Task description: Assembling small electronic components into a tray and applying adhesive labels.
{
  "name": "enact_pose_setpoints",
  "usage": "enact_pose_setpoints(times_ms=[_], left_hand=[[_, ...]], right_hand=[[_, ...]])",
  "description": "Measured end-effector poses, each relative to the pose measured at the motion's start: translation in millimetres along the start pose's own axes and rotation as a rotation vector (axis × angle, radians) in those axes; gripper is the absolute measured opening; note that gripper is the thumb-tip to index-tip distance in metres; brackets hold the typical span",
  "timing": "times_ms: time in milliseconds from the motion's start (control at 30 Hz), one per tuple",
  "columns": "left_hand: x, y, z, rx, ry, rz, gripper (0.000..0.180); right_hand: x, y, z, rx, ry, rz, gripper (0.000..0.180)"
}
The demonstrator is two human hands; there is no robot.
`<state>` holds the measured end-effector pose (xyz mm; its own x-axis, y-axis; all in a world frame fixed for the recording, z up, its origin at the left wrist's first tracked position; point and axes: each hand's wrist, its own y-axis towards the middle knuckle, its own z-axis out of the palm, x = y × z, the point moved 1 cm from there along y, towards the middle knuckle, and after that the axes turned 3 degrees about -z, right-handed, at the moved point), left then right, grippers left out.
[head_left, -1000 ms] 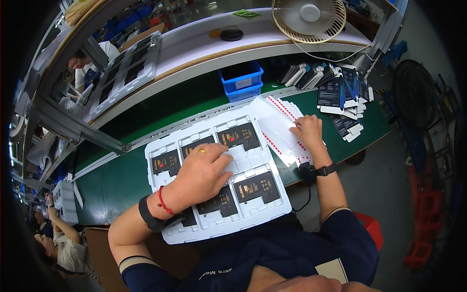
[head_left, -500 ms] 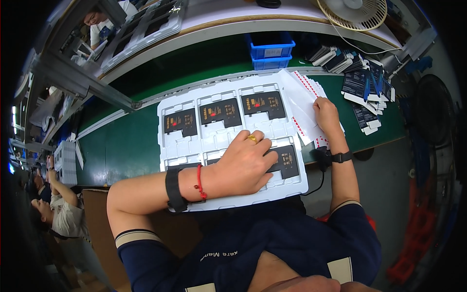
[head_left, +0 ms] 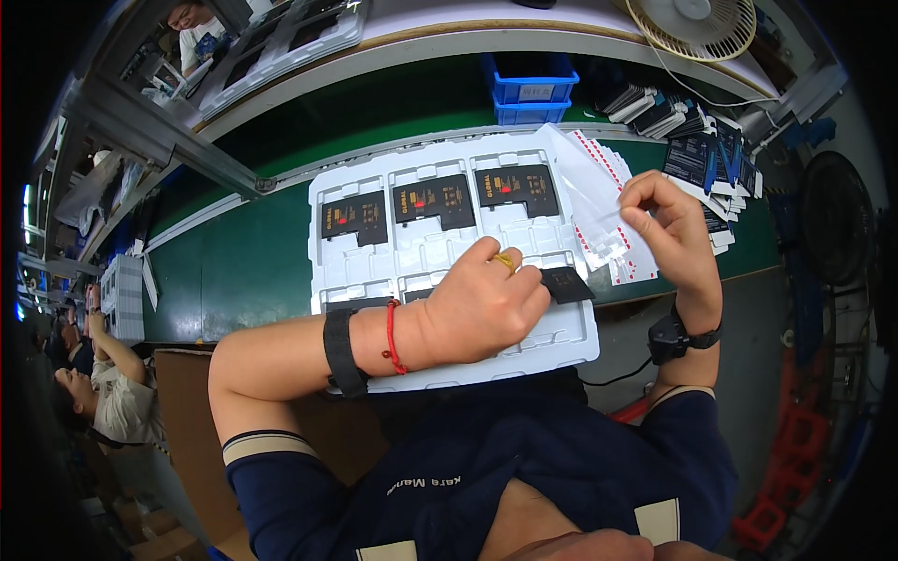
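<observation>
My left hand reaches across the white plastic tray, its fingers closed on the edge of a black flat battery. That battery is tilted up out of the tray's near right pocket. Three more L-shaped batteries, among them the far right one, lie in the far row, each with a red spot. Others in the near row are mostly hidden by my left arm. My right hand is raised over the sheets of red stickers, thumb and forefinger pinched. Whatever sits between those fingertips is too small to make out.
Blue bins stand behind the tray. Folded dark boxes pile up at the right, below a fan. A metal post slants at the left. Co-workers sit at the far left and beyond the shelf.
My right hand has lifted off the sticker sheets and moved right and toward me, its fingers now pinched. The near right battery has tilted up in my left hand.
</observation>
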<state>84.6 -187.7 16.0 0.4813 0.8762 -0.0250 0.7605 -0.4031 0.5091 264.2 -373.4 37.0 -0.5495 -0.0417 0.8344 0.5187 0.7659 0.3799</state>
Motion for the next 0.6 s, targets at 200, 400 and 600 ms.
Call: enact_pose_setpoints(times_ms=[200,400,600], left_hand=[[6.2,-6.2,-5.7,-0.042,-0.082,-0.130,0.013],[7.4,-6.8,-8.0,-0.028,-0.147,-0.211,0.009],[9.2,-8.4,-9.0,-0.043,-0.195,-0.293,0.009]], right_hand=[[37.8,7.5,30.5,0.296,0.255,0.226,0.005],[28.2,13.6,56.3,0.433,0.280,0.243,0.016],[18.2,14.1,68.9,0.476,0.265,0.295,0.025]])
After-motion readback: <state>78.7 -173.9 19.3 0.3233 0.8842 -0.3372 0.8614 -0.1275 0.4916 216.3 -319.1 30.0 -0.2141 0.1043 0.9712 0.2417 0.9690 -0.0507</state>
